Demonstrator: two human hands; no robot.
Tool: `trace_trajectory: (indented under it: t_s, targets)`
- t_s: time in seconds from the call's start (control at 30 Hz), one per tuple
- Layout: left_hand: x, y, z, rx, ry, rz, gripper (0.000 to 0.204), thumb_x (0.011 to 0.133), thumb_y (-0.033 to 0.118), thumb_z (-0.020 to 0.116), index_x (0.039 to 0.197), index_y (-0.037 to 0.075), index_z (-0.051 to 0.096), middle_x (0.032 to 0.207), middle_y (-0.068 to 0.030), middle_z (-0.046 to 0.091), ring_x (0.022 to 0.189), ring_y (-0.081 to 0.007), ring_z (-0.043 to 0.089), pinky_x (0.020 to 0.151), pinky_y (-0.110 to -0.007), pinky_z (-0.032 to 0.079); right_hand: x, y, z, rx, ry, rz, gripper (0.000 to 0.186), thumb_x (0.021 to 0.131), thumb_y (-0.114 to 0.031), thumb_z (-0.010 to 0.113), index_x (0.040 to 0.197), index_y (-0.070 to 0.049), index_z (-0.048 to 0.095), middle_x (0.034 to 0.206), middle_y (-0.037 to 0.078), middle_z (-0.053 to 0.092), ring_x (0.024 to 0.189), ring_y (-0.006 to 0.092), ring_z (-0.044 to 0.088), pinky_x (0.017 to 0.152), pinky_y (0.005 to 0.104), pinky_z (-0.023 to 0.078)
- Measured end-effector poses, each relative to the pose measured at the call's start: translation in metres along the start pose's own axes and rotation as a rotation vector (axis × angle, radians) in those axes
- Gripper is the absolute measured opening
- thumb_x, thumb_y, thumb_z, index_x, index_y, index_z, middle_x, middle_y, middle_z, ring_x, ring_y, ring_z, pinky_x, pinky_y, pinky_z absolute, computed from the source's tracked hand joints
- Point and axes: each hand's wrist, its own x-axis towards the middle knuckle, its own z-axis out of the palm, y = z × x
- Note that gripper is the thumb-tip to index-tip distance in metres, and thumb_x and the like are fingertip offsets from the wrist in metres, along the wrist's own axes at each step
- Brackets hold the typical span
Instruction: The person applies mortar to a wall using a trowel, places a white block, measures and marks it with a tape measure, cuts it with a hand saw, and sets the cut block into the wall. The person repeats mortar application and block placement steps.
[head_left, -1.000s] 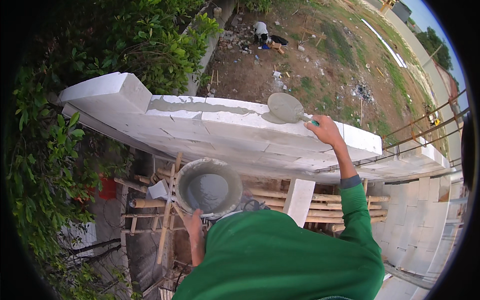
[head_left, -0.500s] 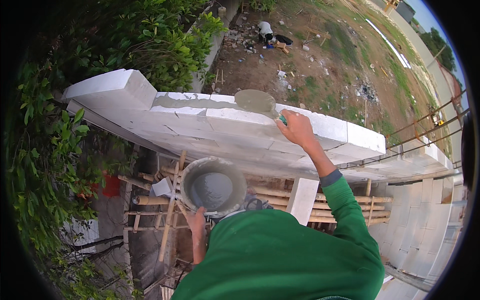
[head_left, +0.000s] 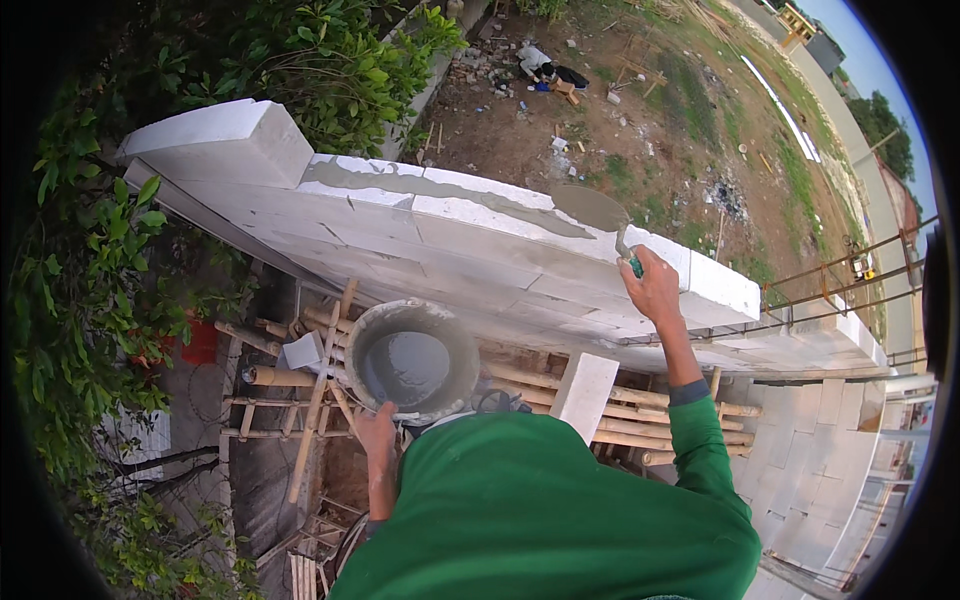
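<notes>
My right hand (head_left: 655, 280) grips the green handle of a trowel (head_left: 590, 205), its round, mortar-smeared blade over the top of a white block wall (head_left: 490, 260). A strip of wet grey mortar (head_left: 380, 182) runs along the top course, from beside a raised end block (head_left: 230, 140) toward the blade. My left hand (head_left: 378, 428) holds the lower rim of a grey bucket (head_left: 412, 312) with wet grey mix inside, close in front of my green shirt.
Below are bamboo scaffold poles (head_left: 690, 433) with a loose white block (head_left: 585, 398) and a red container (head_left: 200, 340). Leafy branches (head_left: 100, 280) crowd the left. Rusty rebar (head_left: 850, 280) juts at the right. A person (head_left: 535, 62) bends in the littered yard beyond the wall.
My right hand with the trowel swept left, then back right, and the mortar strip reaches further along the top. The view has shifted slightly. My left hand still holds the bucket.
</notes>
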Motion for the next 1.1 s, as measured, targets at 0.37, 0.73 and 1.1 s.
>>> trace_trajectory:
  t_s: [0.37, 0.73, 1.1]
  targets:
    - [0.016, -0.015, 0.003, -0.017, -0.02, 0.039, 0.03, 0.086, 0.006, 0.07, 0.112, -0.01, 0.071, 0.109, -0.0118, 0.075, 0.099, -0.022, 0.069, 0.093, -0.035, 0.052, -0.028, 0.044, -0.009, -0.025, 0.031, 0.055, 0.028, 0.098, -0.031, 0.07, 0.1, -0.004, 0.062, 0.094, 0.021, 0.071, 0.084, 0.0437, 0.069, 0.072, 0.0513, 0.053]
    - [-0.004, 0.003, 0.01, 0.085, 0.099, 0.021, 0.037, 0.079, 0.022, 0.079, 0.07, -0.01, 0.063, 0.067, -0.0122, 0.064, 0.066, -0.0217, 0.06, 0.068, -0.043, 0.051, -0.028, -0.003, 0.006, 0.009, 0.105, 0.097, 0.03, 0.098, -0.031, 0.071, 0.093, -0.004, 0.06, 0.08, 0.02, 0.066, 0.073, 0.0435, 0.066, 0.065, 0.0519, 0.049]
    - [0.001, -0.004, 0.015, 0.129, -0.005, 0.065, 0.037, 0.083, 0.023, 0.075, 0.099, -0.01, 0.075, 0.081, -0.0182, 0.075, 0.079, -0.0227, 0.071, 0.081, -0.04, 0.055, -0.072, -0.177, 0.188, 0.011, -0.524, -0.578, 0.023, 0.087, -0.026, 0.072, 0.092, -0.004, 0.075, 0.087, 0.016, 0.075, 0.084, 0.0355, 0.076, 0.073, 0.0475, 0.06]
